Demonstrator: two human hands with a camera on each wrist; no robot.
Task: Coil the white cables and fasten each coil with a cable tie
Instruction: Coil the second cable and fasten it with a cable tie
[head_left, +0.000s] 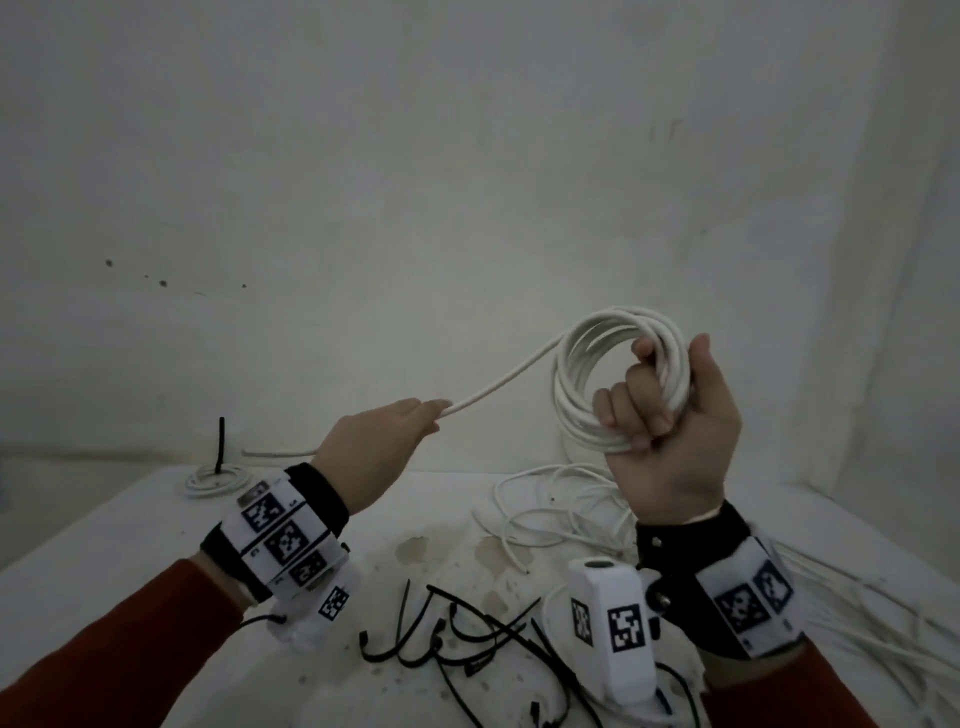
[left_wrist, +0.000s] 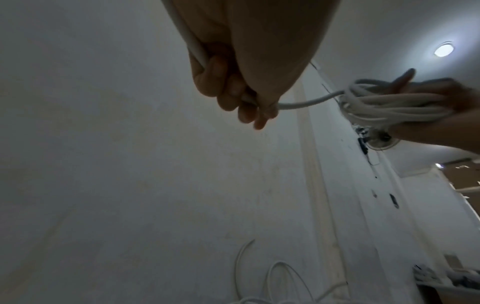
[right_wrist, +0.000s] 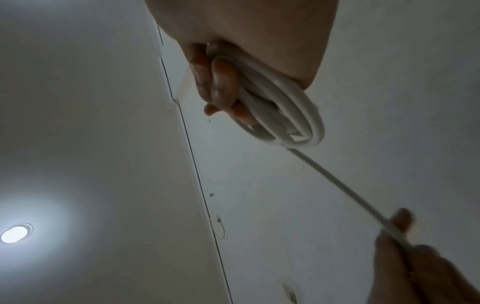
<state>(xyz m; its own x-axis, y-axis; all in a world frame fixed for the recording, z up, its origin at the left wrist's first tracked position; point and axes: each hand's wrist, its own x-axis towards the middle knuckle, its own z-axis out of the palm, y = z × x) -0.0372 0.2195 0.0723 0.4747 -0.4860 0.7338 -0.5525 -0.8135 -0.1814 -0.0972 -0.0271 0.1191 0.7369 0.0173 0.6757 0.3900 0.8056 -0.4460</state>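
Head view: my right hand (head_left: 670, 415) clenches a white coil (head_left: 597, 384) raised above the table (head_left: 104, 545); my left hand (head_left: 374, 447) grips the coil's free tail (head_left: 498, 384). Only here appear one finished coil (head_left: 215, 480) with an upright black tie at far left, loose white cables (head_left: 561, 514) on the table, and a heap of black cable ties (head_left: 457, 639), too tangled to count.

Left wrist view: fingers (left_wrist: 228, 90) curled round the tail; one ceiling lamp (left_wrist: 443, 50).

Right wrist view: fingers (right_wrist: 221, 82) wrapped through the coil's several turns.
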